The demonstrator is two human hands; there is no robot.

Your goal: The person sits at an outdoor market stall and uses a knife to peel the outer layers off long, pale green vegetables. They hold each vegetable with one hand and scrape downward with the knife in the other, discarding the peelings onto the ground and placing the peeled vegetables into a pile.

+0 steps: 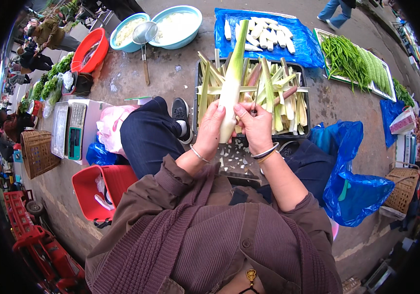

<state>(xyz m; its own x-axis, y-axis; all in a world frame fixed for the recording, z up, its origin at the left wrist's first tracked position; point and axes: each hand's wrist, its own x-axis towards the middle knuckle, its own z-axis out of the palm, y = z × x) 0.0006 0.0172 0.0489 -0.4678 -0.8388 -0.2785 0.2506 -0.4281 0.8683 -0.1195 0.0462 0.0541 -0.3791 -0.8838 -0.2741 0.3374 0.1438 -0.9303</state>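
Note:
My left hand (211, 126) is closed round the lower white part of a water bamboo shoot (231, 88), which stands nearly upright with its green leafy top pointing away from me. My right hand (254, 127) is closed beside it, its thumb against the shoot's right side. A thin blade, seemingly of a small knife (255, 104), sticks up from the right fingers; its handle is hidden. Just beyond my hands is a black crate (308, 110) heaped with cut green and white husks (288, 105). Peeled white shoots (264, 33) lie on blue plastic sheeting (224, 46) behind it.
Two blue basins (197, 32) and a long-handled strainer (145, 33) stand at far left, near a red basin (99, 41). A scale (76, 127) and red bucket (90, 196) are left. Green peppers (342, 59) and a blue bag (352, 196) are right. White scraps litter the ground.

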